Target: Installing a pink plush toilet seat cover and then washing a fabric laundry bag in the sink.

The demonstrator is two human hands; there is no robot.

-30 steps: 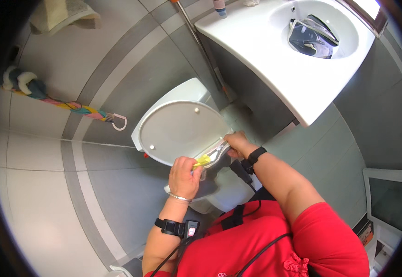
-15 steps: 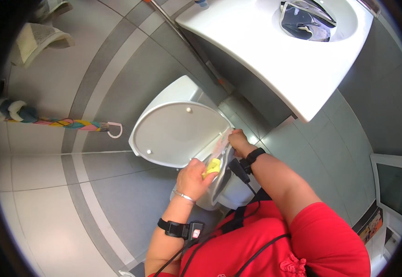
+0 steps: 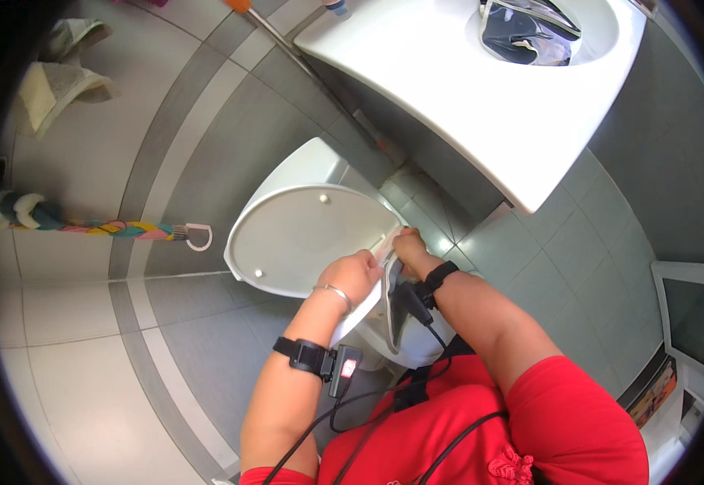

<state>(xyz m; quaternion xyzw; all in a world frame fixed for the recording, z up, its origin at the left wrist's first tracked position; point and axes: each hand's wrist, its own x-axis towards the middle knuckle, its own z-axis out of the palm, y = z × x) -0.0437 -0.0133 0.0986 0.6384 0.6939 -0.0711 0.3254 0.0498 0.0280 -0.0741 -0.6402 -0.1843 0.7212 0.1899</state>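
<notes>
My right hand [image 3: 413, 249] is closed on the upper edge of a see-through pouch with dark trim [image 3: 394, 311], which hangs over the front of the toilet bowl. Beside it, my left hand [image 3: 350, 279] is closed, fingertips at the pouch's upper edge. What those fingers grip is hidden. Behind both hands stands the toilet's raised lid [image 3: 307, 238], and the white toilet seat [image 3: 358, 314] shows under my left wrist. I wear a strap with a small device on each forearm, with black cables running from them.
A white washbasin counter [image 3: 465, 89] stands at the upper right, with a black-and-clear item [image 3: 527, 32] in its bowl. Between counter and toilet leans a long-handled pole [image 3: 287, 50]. A colourful wrapped umbrella-like item [image 3: 118, 229] hangs at left, below some cloths [image 3: 61, 89].
My left hand has moved slightly up and right to the pouch's edge. The yellow thing it held is out of sight. My right hand has stayed nearly in place.
</notes>
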